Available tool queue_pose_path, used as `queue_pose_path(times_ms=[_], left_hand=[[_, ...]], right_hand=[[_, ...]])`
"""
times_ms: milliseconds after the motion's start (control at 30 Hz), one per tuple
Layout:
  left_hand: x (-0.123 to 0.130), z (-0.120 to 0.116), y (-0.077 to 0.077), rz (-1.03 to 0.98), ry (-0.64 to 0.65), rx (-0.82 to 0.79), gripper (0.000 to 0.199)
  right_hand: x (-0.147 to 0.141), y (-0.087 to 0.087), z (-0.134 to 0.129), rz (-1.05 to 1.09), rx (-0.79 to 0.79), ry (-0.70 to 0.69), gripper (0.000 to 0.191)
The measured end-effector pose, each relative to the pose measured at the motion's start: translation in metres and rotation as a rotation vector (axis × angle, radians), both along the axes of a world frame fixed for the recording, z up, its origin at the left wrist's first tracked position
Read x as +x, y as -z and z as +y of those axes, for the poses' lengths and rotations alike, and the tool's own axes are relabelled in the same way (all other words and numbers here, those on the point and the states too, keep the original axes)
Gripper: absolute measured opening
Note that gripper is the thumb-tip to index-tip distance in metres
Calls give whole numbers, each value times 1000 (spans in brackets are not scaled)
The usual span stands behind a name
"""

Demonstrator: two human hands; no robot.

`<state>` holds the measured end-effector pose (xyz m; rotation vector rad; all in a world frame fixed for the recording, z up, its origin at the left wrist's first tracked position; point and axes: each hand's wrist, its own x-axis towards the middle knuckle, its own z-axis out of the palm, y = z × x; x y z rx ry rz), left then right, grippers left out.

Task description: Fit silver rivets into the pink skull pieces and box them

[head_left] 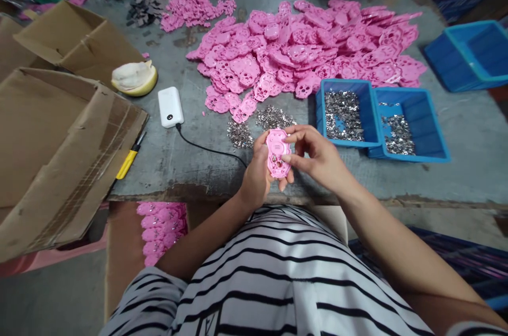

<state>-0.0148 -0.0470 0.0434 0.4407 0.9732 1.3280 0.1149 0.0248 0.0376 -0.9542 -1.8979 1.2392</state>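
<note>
A pink plastic shell point(277, 146) is held above the table's front edge, its inner side facing up. My left hand point(256, 174) grips it from the left, thumb along its edge and fingers underneath. Small shiny metal pieces show in the lower half of the shell. My right hand point(316, 156) reaches over from the right, thumb and bent fingers touching the shell's right side; whether a small part sits between them I cannot make out. Just beyond the hands lie small heaps of metal pieces point(273, 117). Behind these spreads a large pile of similar pink shells point(286, 53).
Two blue bins point(440, 143) with metal pieces stand at the right. A white power bank point(170, 107) with a black cable, a yellow cutter knife point(127, 164), a fruit peel point(137, 87) and cardboard boxes point(51, 156) are at the left. Small pink parts point(194, 8) lie farther back.
</note>
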Motion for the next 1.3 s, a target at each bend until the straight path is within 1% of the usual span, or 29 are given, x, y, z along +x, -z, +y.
queue_pose_path(times_ms=[67,100,133,167,200,233,300,400,467,533,633,700,733,800,867,933,1000,1133,1200,1300], left_hand=[[-2,-1,0,7,18,18,65],[-3,-1,0,10,22,27,62],[-4,-1,1,10,22,32,59],[-4,-1,1,10,23,34,56],[-5,-1,1,9,22,33,53],[-5,-2,2,8,22,31,51],[-5,-2,2,6,18,31,50],[-4,-1,3,8,8,36,49],[-4,-2,3,14,8,29,50],[-4,-1,2,16,6,23,51],[-4,-1,1,11,5,23,51],[-4,0,0,13,9,28,48],[-3,1,0,16,11,30,47],[-3,2,1,20,11,31,43],[-2,4,1,25,10,31,40],[-1,5,2,35,8,30,38],[-1,6,3,47,7,34,39],[1,6,4,78,-4,60,41],[3,6,4,106,-22,64,40],[5,8,2,101,-29,21,42]], right_hand=[[15,2,26,-2,96,141,18],[25,4,43,-57,189,281,19],[35,7,61,-177,271,418,20],[45,11,78,-359,317,468,20],[54,16,93,-580,317,420,17],[61,22,104,-804,269,332,13],[68,34,117,-942,200,272,8],[65,44,115,-1055,110,244,10],[62,44,109,-1108,87,263,10],[62,41,106,-1110,96,273,11],[66,33,104,-996,113,295,14],[68,26,102,-806,65,337,14],[67,22,99,-670,-1,354,16],[65,14,92,-346,-203,332,20],[60,6,82,-39,-409,250,27],[54,0,72,168,-544,159,33],[47,-4,63,281,-622,97,34],[33,-6,46,378,-729,5,32],[25,-5,38,418,-736,-33,30],[13,-2,26,444,-682,-50,30]])
